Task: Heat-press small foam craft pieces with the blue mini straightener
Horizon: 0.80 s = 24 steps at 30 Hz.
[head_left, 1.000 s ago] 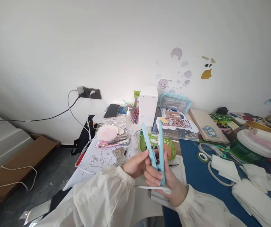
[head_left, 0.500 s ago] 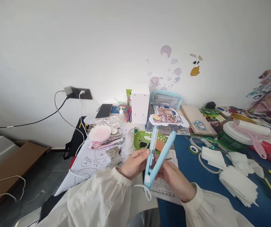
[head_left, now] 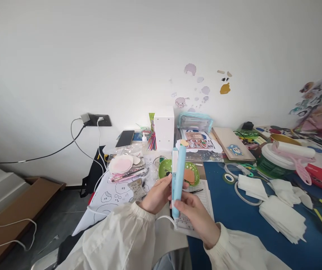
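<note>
A light blue mini hair straightener stands upright between my hands, its arms nearly together. My left hand is closed on its left side, with the thumb against the arm. Around the lower part, my right hand grips from the right with the thumb in front. A white cord comes from its lower end. Behind it sits a green dish holding a pinkish-orange piece and dark bits. Under the hands lies a white gridded sheet with a thin black tool on it.
White cloths, a green tape roll, a lidded tub and a pink lint roller lie to the right. Bagged items and a phone are at left. A white box stands against the wall.
The straightener's arms have gone from spread apart to nearly together, and it has turned more upright. My right hand has come round to its front. The camera view has shifted slightly.
</note>
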### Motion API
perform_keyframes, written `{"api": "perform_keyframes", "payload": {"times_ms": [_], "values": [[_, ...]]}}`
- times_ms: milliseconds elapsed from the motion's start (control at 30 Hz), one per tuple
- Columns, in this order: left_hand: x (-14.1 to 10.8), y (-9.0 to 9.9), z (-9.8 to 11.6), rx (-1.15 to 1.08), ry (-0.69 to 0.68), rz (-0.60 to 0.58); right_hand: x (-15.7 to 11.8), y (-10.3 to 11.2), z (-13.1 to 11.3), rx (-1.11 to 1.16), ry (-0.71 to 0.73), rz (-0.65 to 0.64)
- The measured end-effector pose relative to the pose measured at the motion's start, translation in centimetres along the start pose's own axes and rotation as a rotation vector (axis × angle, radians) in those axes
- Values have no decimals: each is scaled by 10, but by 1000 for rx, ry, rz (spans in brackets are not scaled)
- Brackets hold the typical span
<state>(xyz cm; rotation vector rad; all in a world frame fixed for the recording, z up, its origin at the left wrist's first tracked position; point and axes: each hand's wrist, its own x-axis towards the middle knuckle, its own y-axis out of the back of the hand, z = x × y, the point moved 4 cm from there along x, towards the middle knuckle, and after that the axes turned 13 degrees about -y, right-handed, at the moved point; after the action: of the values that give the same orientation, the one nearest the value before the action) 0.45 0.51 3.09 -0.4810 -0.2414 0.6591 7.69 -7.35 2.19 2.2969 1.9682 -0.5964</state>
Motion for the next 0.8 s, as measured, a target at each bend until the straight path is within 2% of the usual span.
{"api": "perform_keyframes", "payload": {"times_ms": [267,367,500,633,800], "values": [[-25,3,17,346,8,186,4,-9,2,-105,88,396],[-31,-6,21,556,96,161,4,-9,3,-183,98,541],[-34,-18,26,869,135,31,3,-13,-1,-300,83,598],[-35,-19,31,1123,26,35,-1,-17,-7,-485,22,694],[-27,-21,30,1296,67,51,-1,-28,-10,-709,-50,746]]}}
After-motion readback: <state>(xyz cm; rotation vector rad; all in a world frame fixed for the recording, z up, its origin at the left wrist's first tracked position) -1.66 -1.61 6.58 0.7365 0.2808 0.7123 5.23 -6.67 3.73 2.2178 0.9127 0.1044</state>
